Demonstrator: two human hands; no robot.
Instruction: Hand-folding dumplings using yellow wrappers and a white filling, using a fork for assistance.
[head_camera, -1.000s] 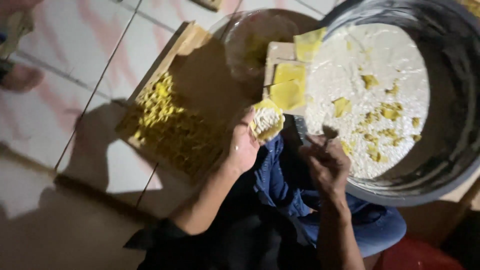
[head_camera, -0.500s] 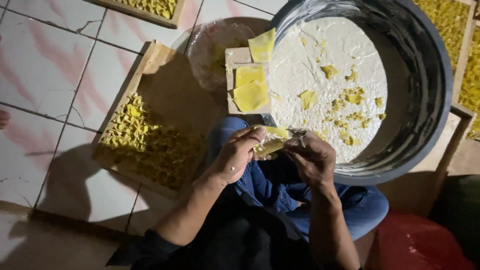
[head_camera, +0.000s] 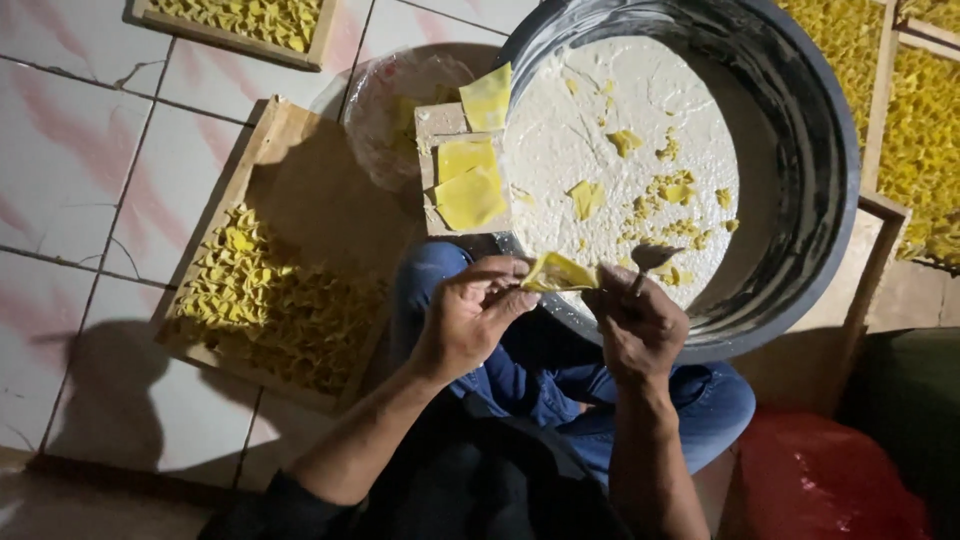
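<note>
Seemingly soft and thin, a yellow dough wrapper (head_camera: 560, 272) sits pinched in the fingertips of the left hand (head_camera: 465, 315), held above the person's lap in front of the big dark basin (head_camera: 800, 200). The left grip is pressed together on the wrapper's near edge. The right hand (head_camera: 638, 322) is just beside it, its grip closed round a small spoon (head_camera: 648, 260) whose bowl points up toward the wrapper's far corner.

From the one head view, the wrapper looks light, limp and easy to tear, so it is best taken by the edges or corners with the fingertips, not squeezed across the middle. A flour dusting may make it slightly slippery.

Around the hands: the basin holds pale white filling with yellow scraps on it. A small wooden board (head_camera: 440, 125) with flat yellow squares (head_camera: 468, 190) rests against the basin's rim. To the left, on the tiled floor (head_camera: 80, 200), a wooden tray (head_camera: 255, 150) carries folded yellow dumplings (head_camera: 270, 310). More filled trays lie at the top and right edges.
</note>
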